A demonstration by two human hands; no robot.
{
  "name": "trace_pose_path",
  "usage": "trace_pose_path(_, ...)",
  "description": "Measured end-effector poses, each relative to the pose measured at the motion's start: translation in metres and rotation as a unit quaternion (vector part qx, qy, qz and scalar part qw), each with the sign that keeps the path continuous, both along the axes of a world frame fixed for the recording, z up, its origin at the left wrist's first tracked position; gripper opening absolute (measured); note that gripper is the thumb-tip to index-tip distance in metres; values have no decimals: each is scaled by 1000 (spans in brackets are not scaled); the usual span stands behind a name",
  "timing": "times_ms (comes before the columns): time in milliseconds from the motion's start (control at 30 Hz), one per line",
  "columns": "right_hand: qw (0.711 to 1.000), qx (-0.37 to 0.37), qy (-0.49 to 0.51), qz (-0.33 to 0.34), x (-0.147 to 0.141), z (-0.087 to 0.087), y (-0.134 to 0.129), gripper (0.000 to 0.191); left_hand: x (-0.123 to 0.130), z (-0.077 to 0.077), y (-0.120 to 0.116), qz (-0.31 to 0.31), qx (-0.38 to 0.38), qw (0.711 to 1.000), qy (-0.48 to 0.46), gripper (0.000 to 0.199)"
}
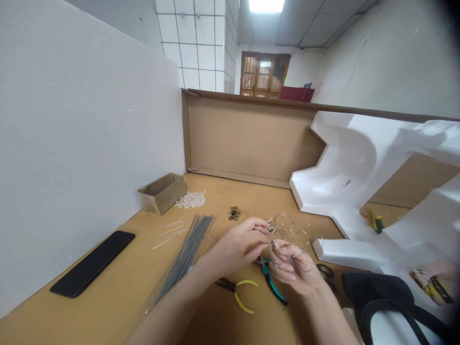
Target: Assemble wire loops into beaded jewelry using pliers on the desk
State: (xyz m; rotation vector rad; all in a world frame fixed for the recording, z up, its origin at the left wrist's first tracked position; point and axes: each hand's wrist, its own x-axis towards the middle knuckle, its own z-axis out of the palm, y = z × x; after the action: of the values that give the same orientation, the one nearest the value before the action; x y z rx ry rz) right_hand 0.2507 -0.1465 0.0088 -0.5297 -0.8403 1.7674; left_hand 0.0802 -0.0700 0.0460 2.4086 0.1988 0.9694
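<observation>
Bent loops of thin silvery wire [276, 262] are in my right hand [293, 268], its thumb and fingers closed around them. To the left of it, my left hand [242, 242] has its fingers curled and its fingertips drawn together at the upper end of the same wire; the exact contact point is too small to make out. Behind both hands lies a tangle of more wire loops [289, 231]. Below them, pliers with teal and black handles [275, 286] rest partly hidden by my right hand. Yellow-handled pliers [239, 291] lie nearer me, under my left forearm.
Grey wire lengths [190, 249] lie in a bundle to the left, near a black flat bar [93, 263]. Farther back are a small cardboard box [153, 200], clear small pieces [191, 199] and black rings [235, 213]. White foam [345, 215] and a dark strapped object [377, 287] border the right.
</observation>
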Motion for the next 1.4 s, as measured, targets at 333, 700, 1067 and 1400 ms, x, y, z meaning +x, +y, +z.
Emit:
trace_pose_path(333, 996, 4, -76, -41, -6, 2, -1, 24, 14, -13, -2, 0, -353, 932, -82, 29)
trace_pose_path(700, 954, -12, -269, -131, 13, -5, 5, 28, 22, -14, 4, 39, -472, 879, -58, 28)
trace_pose_path(1067, 815, 45, -464, -344, 28, 28, -16, 30, 26, -16, 7, 57, -455, 888, -29, 24)
trace_pose_path(1400, 827, 46, -449, -334, 20, 25, -14, 24, 23, -19, 7, -6, -425, 904, 43, 29)
